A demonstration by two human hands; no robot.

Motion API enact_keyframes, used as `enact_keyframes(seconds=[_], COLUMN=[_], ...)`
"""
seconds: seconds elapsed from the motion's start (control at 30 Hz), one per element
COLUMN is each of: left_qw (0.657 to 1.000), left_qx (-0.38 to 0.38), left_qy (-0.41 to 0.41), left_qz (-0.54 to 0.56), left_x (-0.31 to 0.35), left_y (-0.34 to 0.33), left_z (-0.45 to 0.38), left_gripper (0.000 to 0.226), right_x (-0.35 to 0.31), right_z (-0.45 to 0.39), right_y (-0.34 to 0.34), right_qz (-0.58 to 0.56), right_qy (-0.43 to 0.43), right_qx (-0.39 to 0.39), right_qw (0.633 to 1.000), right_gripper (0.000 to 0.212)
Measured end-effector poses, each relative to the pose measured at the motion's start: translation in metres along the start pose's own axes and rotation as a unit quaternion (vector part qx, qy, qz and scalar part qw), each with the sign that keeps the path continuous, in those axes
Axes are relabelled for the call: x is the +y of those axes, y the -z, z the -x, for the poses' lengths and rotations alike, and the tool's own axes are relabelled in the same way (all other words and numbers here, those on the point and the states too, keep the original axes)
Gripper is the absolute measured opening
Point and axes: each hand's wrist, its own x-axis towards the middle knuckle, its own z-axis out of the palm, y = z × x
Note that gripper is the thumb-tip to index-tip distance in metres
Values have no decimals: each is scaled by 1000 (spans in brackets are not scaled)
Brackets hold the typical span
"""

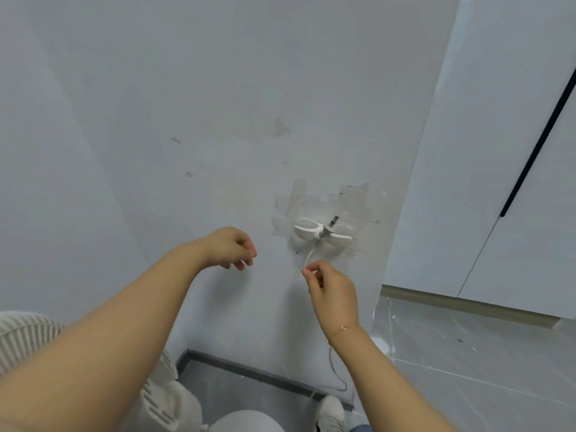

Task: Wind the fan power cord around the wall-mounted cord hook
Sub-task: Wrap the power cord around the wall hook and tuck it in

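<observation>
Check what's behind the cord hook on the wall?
Clear tape patches lie on the wall behind the white cord hook. How it is fixed underneath is hidden by the hook's own body.

Interior of a home, at a room corner. A plain painted wall [156, 120] bears scuffs and patches of clear tape [355, 201]; a dark baseboard [249, 372] runs along its foot. Glossy grey floor tiles [483, 353] meet white cabinet doors [498, 151] with a dark recessed handle strip [536, 145]. A white household fan [28, 335] stands at lower left.
</observation>
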Motion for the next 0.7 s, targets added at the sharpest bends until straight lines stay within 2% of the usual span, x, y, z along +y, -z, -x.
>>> enact_keyframes(seconds=[0.13,0.3,0.47,0.57,0.7], left_qw=[997,995,993,995,987], left_qx=[63,62,64,62,57], left_qy=[-42,-47,-67,-83,-104], left_qz=[-2,-61,-69,-8,106], left_x=[5,-4,1,13,30], left_y=[0,-2,-5,-8,-14], left_z=[-5,-9,-14,-14,-12], left_gripper=[14,17,18,19,20], right_x=[-30,-50,-59,-64,-71], right_z=[-22,-43,-55,-54,-54], right_y=[-6,2,19,19,14], right_qz=[-1,-10,-43,-81,-206], right_qy=[61,70,48,26,-55], right_qx=[-26,-52,22,54,78], right_qw=[998,996,998,995,974], right_gripper=[20,22,20,17,16])
